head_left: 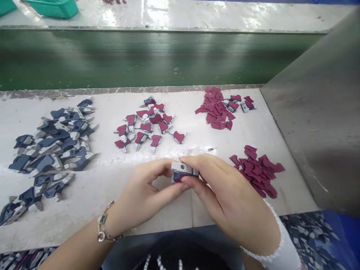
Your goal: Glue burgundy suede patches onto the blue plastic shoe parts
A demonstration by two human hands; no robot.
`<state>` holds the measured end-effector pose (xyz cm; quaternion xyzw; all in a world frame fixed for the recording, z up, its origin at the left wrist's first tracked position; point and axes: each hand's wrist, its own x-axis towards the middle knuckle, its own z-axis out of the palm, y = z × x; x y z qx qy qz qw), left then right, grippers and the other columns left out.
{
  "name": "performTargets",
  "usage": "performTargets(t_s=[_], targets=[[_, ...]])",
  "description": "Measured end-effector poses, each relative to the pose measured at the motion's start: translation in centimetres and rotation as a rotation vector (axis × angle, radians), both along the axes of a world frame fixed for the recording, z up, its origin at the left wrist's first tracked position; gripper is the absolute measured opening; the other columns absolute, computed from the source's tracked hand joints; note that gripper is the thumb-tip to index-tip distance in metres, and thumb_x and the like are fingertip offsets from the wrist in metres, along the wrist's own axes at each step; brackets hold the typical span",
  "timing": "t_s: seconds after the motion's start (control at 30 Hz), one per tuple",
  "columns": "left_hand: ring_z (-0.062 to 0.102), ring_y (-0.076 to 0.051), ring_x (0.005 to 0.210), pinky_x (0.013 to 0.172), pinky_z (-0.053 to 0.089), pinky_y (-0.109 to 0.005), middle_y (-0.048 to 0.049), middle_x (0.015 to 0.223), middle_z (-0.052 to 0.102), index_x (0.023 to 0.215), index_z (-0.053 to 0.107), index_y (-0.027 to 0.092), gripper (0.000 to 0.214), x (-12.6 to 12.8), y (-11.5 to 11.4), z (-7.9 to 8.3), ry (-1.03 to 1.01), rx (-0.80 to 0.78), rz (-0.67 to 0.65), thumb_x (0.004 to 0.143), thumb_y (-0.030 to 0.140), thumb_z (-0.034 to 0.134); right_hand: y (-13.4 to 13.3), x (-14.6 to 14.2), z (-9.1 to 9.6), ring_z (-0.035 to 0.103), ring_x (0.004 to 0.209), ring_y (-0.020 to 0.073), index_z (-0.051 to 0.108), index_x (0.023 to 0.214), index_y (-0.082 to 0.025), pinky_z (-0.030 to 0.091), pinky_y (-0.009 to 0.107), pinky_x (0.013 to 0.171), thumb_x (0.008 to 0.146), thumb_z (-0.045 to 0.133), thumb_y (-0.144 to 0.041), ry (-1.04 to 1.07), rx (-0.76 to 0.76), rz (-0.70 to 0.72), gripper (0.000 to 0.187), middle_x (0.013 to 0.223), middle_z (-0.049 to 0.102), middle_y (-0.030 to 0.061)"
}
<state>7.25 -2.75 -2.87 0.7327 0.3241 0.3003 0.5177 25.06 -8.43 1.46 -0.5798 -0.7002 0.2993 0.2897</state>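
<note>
Both hands meet at the middle front of the white worktop (101,187). My left hand (143,195) and my right hand (225,195) pinch together one small piece (182,171), grey and navy with a dark red patch along its lower edge. Fingers of both hands are closed round it. A bracelet sits on my left wrist. Navy and grey pieces (53,146) lie in a heap at the left. Pieces with red patches (146,125) lie spread behind my hands. Loose dark red patches (257,170) lie right beside my right hand.
A second heap of red patches (216,108) with a few assembled pieces lies at the back right. A green conveyor belt (140,56) runs behind the worktop. A slanted metal panel (323,123) closes the right side. A teal bin (53,7) stands far back left.
</note>
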Motion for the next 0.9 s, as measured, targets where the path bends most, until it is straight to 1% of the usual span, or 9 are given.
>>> performTargets(t_s=[0.07,0.17,0.27,0.37,0.43,0.5,0.67,0.77,0.9], targets=[[0.064,-0.015,0.067,0.059,0.054,-0.027,-0.0001,0.075,0.069,0.092,0.066,0.021,0.007,-0.1,-0.1,0.4,0.042,0.049,-0.037,0.087,0.020,0.070,0.1,0.6,0.2,0.060,0.088,0.0206,0.061,0.104,-0.018,0.047,0.033,0.075,0.101,0.047,-0.020,0.006,-0.016,0.072,0.014,0.094,0.066,0.0052],[0.059,-0.012,0.061,0.056,0.049,-0.023,0.0026,0.071,0.065,0.087,0.064,0.021,0.010,-0.1,-0.4,0.9,-0.045,0.073,-0.032,0.084,0.017,0.073,0.2,1.3,0.2,0.061,0.090,0.0161,0.059,0.112,-0.019,0.047,0.027,0.078,0.101,0.050,-0.019,0.093,0.009,0.154,0.014,0.097,0.068,0.0018],[0.060,-0.010,0.067,0.063,0.049,-0.022,0.0033,0.074,0.066,0.081,0.062,0.019,0.013,-0.1,-0.5,0.9,-0.166,-0.057,-0.069,0.083,0.014,0.073,0.2,1.6,0.1,0.063,0.086,0.0137,0.058,0.116,-0.021,0.048,0.024,0.076,0.100,0.053,-0.021,0.174,0.043,0.180,0.016,0.097,0.069,0.0003],[0.061,-0.012,0.074,0.069,0.051,-0.023,0.0013,0.078,0.066,0.083,0.063,0.018,0.011,-0.1,-0.2,0.7,-0.139,-0.298,-0.126,0.086,0.021,0.073,0.2,1.3,0.1,0.064,0.084,0.0108,0.059,0.113,-0.023,0.048,0.021,0.075,0.100,0.053,-0.019,0.203,-0.016,0.132,0.014,0.094,0.069,-0.0022],[0.062,-0.014,0.076,0.071,0.052,-0.026,-0.0011,0.081,0.067,0.091,0.065,0.018,0.011,-0.1,0.1,0.6,-0.079,-0.386,-0.167,0.090,0.028,0.069,0.2,0.8,0.0,0.064,0.086,0.0092,0.056,0.114,-0.023,0.047,0.019,0.075,0.100,0.053,-0.017,0.187,-0.039,0.060,0.017,0.096,0.068,-0.0033],[0.061,-0.016,0.078,0.074,0.052,-0.029,-0.0035,0.084,0.067,0.095,0.065,0.016,0.016,-0.2,0.3,0.6,-0.038,-0.374,-0.199,0.093,0.032,0.064,0.1,0.3,-0.2,0.063,0.083,0.0085,0.054,0.114,-0.024,0.046,0.020,0.074,0.099,0.050,-0.014,0.163,-0.008,0.014,0.018,0.094,0.066,-0.0044],[0.060,-0.017,0.076,0.071,0.050,-0.030,-0.0032,0.078,0.064,0.089,0.063,0.015,0.015,-0.3,-0.1,0.7,-0.062,-0.327,-0.216,0.093,0.030,0.062,-0.2,-0.2,-0.9,0.059,0.072,0.0103,0.055,0.100,-0.024,0.044,0.024,0.067,0.100,0.047,-0.016,0.107,0.049,0.010,0.012,0.081,0.063,-0.0044],[0.065,-0.017,0.075,0.071,0.052,-0.028,-0.0033,0.077,0.069,0.087,0.064,0.015,0.016,-0.2,-0.3,0.7,-0.132,-0.524,-0.219,0.092,0.031,0.066,-0.3,-0.1,-0.7,0.060,0.067,0.0096,0.056,0.098,-0.024,0.044,0.023,0.064,0.102,0.049,-0.020,0.202,-0.010,0.019,0.009,0.075,0.063,-0.0057],[0.068,-0.014,0.063,0.062,0.051,-0.024,-0.0029,0.067,0.073,0.076,0.061,0.016,0.028,0.0,0.2,-0.1,-0.339,-0.897,-0.409,0.086,0.040,0.073,-0.5,0.1,0.5,0.063,0.063,0.0061,0.053,0.100,-0.026,0.043,0.019,0.061,0.106,0.044,-0.028,0.438,-0.142,0.016,0.012,0.067,0.067,-0.0105]])
